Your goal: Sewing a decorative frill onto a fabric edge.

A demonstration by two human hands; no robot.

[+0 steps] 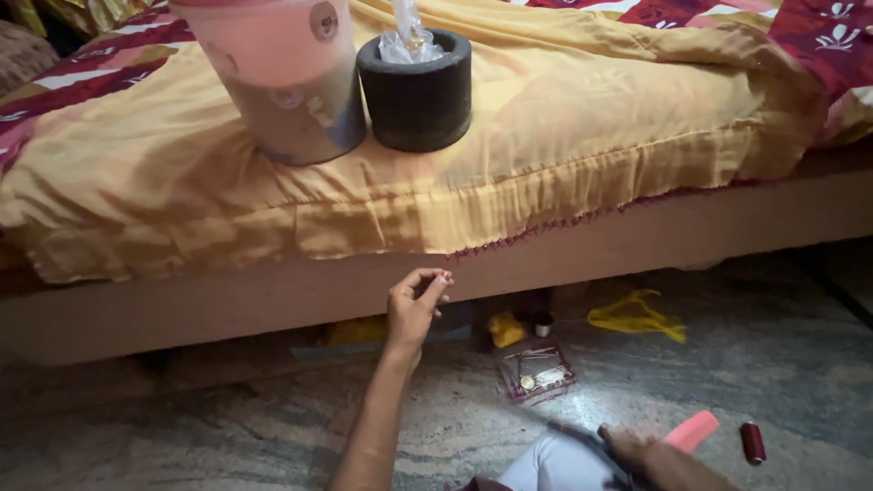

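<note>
A yellow cloth [546, 136] with a maroon beaded trim [564, 223] along its hem drapes over the bed's edge. My left hand [416, 307] reaches up to that hem, thumb and forefinger pinched together at the trim's loose end. My right hand [629, 445] is low at the bottom, closed around a dark, blurred tool [577, 435] that I cannot identify. A pink flat object [693, 429] lies just right of this hand. A dark red thread spool [752, 443] lies on the floor farther right.
On the bed stand a pale plastic bucket [291, 82] and a dark round pot [416, 91] holding clear plastic. On the stone floor lie a clear packet [536, 371], a yellow scrap [637, 316], a yellow lump [506, 329] and a small dark spool [544, 323].
</note>
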